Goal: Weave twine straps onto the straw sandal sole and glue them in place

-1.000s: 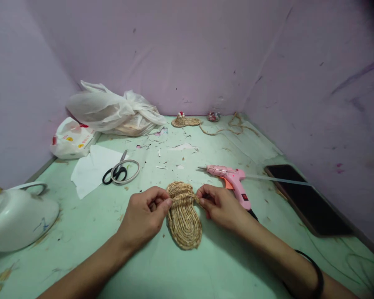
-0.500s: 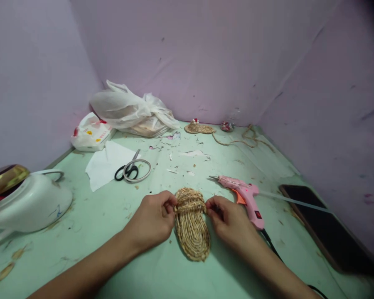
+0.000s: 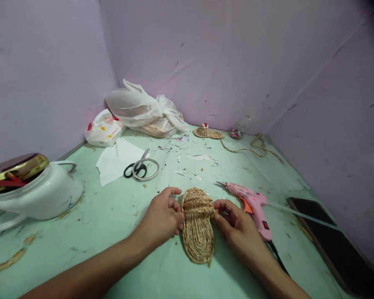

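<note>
A small slipper of coiled straw rope (image 3: 198, 238) lies on the green table, a rope strap crossing its upper half. At the strap's left end is my left hand (image 3: 162, 214); its index finger is stretched out, while the thumb and other fingers are curled against the slipper's edge. My right hand (image 3: 235, 222) pinches the strap's right end between thumb and fingers. Just right of that hand lies a pink glue gun (image 3: 247, 199) with a glue stick in its back, nozzle pointing left.
Scissors (image 3: 136, 169) and a ring (image 3: 146, 169) lie by white paper (image 3: 115, 160). A white pot (image 3: 50, 195) stands left, a phone (image 3: 327, 241) right. Behind are a plastic bag (image 3: 146, 110), a tissue pack (image 3: 104, 131), another slipper (image 3: 207, 132), rope (image 3: 258, 151) and beads (image 3: 236, 133).
My left index finger has lifted off the strap's end and straightened. My right hand keeps its pinch. The whole view has shifted, so everything appears further right.
</note>
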A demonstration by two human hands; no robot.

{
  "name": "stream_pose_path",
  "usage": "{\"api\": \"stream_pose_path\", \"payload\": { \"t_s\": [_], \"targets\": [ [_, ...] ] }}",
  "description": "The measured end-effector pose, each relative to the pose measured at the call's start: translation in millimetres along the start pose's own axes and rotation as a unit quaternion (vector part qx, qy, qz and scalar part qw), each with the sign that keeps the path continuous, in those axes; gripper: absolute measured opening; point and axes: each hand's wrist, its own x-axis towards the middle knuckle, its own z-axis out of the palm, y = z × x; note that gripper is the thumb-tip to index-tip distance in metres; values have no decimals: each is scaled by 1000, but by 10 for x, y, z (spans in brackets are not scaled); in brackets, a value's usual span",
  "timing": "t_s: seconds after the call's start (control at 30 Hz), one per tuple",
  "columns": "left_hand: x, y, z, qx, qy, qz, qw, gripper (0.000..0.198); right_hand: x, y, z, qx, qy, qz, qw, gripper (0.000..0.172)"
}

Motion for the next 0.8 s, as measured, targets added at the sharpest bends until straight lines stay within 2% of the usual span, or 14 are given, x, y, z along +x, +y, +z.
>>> {"api": "stream_pose_path", "payload": {
  "t_s": [0.2, 0.3, 0.4, 0.57, 0.8],
  "targets": [
    [-13, 12, -19, 1, -41, 27, 999, 33, -54, -67, -5, 129, -22, 50, 990, 17],
    [-20, 23, -42, 6, -28, 66, 997, 36, -74, -77, -7, 175, -24, 58, 983, 19],
    [-34, 49, -52, 8, -16, 85, 996, 36, -76, -64, -4, 197, -20, 61, 978, 22],
    [-52, 86, -32, 11, -66, 75, 995, 31, -61, -68, 4, 231, 1, 98, 968, 29],
    [-77, -2, 20, -4, -66, 109, 992, 39, -91, -72, 12, 218, -3, 129, 967, 36]
  ]
}}
